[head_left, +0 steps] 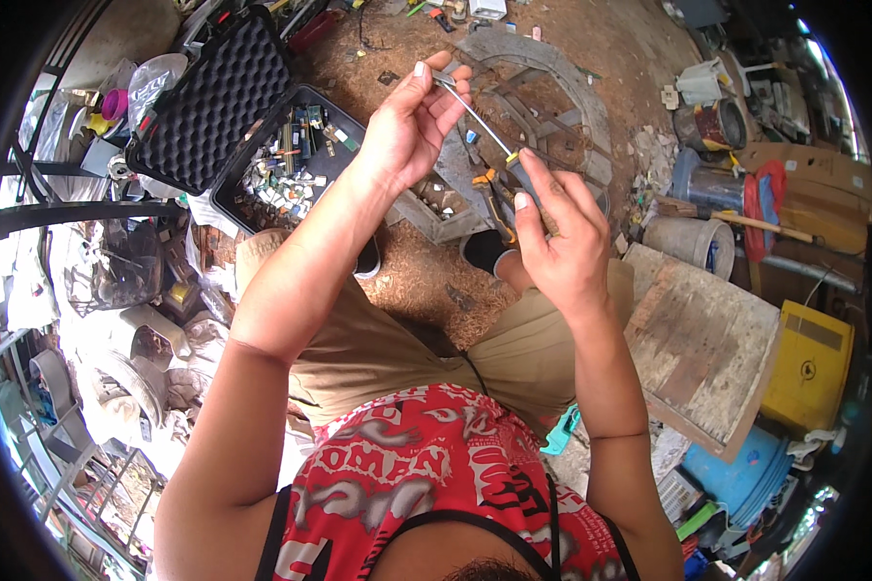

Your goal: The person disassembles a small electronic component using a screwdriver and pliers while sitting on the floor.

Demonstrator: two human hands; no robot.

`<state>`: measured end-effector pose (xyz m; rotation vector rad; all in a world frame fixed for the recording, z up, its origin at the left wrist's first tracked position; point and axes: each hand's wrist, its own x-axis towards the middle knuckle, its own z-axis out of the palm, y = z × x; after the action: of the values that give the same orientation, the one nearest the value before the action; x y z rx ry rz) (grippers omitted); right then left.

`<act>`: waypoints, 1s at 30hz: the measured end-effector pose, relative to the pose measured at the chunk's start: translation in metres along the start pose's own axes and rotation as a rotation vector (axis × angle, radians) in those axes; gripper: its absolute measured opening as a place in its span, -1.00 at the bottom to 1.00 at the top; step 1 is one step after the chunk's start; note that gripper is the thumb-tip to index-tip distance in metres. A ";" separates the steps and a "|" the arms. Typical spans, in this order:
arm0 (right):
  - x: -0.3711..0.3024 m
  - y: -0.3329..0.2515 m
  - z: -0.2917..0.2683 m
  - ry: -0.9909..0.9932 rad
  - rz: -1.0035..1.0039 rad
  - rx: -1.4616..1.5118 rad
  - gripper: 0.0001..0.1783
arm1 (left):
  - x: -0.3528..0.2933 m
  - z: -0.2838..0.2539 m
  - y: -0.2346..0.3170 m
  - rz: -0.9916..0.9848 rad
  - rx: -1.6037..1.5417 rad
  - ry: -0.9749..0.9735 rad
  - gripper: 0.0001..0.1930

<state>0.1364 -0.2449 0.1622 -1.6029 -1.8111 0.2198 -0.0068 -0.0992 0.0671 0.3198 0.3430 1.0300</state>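
Note:
My left hand (404,136) is raised at the top middle, its fingertips closed on a small grey metal piece (444,78) whose kind is too small to tell. My right hand (564,228) grips the dark and yellow handle of a screwdriver (482,124). Its thin shaft slants up to the left, and the tip meets the small piece at my left fingers. Below the shaft, a pair of pliers (494,201) with orange and black handles lies by a metal frame.
An open black case (225,198) with a foam-lined lid (213,107) holds many small electronic parts at left. A round grey metal frame (586,102) lies ahead on the brown floor. To the right are a worn wooden board (702,339), a yellow box (809,368) and buckets (688,242).

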 end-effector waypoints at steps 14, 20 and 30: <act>0.007 0.008 0.006 -0.137 0.248 0.214 -0.60 | 0.003 -0.004 -0.001 0.023 0.077 -0.020 -0.74; -0.015 0.006 0.045 0.082 0.118 -0.137 -0.56 | 0.005 0.000 -0.007 0.081 0.084 0.049 -0.77; 0.008 0.012 0.010 -0.098 0.191 0.145 -0.66 | 0.002 0.002 0.006 -0.025 0.083 0.026 -0.62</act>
<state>0.1402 -0.2313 0.1509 -1.6862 -1.6726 0.5133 -0.0100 -0.0951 0.0709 0.3757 0.4130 0.9975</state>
